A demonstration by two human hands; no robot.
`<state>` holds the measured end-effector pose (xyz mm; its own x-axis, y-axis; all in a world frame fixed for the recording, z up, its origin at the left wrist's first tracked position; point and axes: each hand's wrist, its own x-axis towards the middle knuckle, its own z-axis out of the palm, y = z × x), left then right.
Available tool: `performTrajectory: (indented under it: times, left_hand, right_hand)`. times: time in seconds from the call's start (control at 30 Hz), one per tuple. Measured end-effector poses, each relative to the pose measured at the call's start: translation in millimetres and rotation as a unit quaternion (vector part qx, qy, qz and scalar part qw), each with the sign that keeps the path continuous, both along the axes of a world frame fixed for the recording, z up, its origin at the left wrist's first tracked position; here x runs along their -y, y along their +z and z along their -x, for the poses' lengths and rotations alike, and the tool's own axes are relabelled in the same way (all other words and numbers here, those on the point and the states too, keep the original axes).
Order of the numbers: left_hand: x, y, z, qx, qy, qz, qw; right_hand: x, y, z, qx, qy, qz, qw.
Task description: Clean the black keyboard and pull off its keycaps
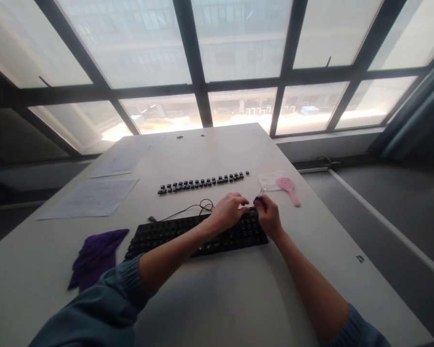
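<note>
A black keyboard [217,243] lies on the white table, slightly angled, with both hands over its right part. My left hand [231,210] reaches across to the keyboard's upper right edge; its thumb and fingers are apart, with nothing visible between them. Closed in a fist, my right hand [269,217] is beside it at the upper right corner. It grips a small tool with a dark handle and thin wire, which looks like a keycap puller [262,191]. Behind the keyboard, several loose black keycaps [202,182] stand in two rows.
A pink hairbrush [285,184] and a clear plastic bag [268,180] lie right of the keycaps. The keyboard's cable [183,210] coils behind it. Purple cloth [97,255] and paper sheets [90,198] are at the left. Windows stand beyond the table's far edge.
</note>
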<state>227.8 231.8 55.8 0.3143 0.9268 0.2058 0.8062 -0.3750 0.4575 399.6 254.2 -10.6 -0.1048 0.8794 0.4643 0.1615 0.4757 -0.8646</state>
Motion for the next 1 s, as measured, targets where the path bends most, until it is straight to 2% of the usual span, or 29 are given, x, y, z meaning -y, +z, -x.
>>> performTrajectory:
  times: [0.17, 0.47, 0.63, 0.87, 1.0]
  left_hand:
    - [15, -23.1, -9, 0.023, 0.013, -0.001, 1.000]
    - [20, -47.3, -20, 0.097, 0.037, -0.011, 0.995]
    - [22, -51.0, -21, 0.147, 0.062, -0.024, 0.987]
    - [21, -53.4, -19, 0.157, 0.061, -0.019, 0.986]
    - [22, -54.1, -19, 0.153, 0.055, -0.021, 0.986]
  right_hand:
    - [0, -1.6, 2, 0.046, 0.020, -0.014, 0.999]
    - [-6, -4.3, 1, 0.071, 0.031, 0.007, 0.997]
    - [-8, -1.7, 0, 0.084, 0.046, 0.015, 0.995]
    - [-3, -0.9, -2, 0.107, 0.064, 0.012, 0.992]
    - [2, -5.2, -1, 0.097, 0.025, -0.010, 0.995]
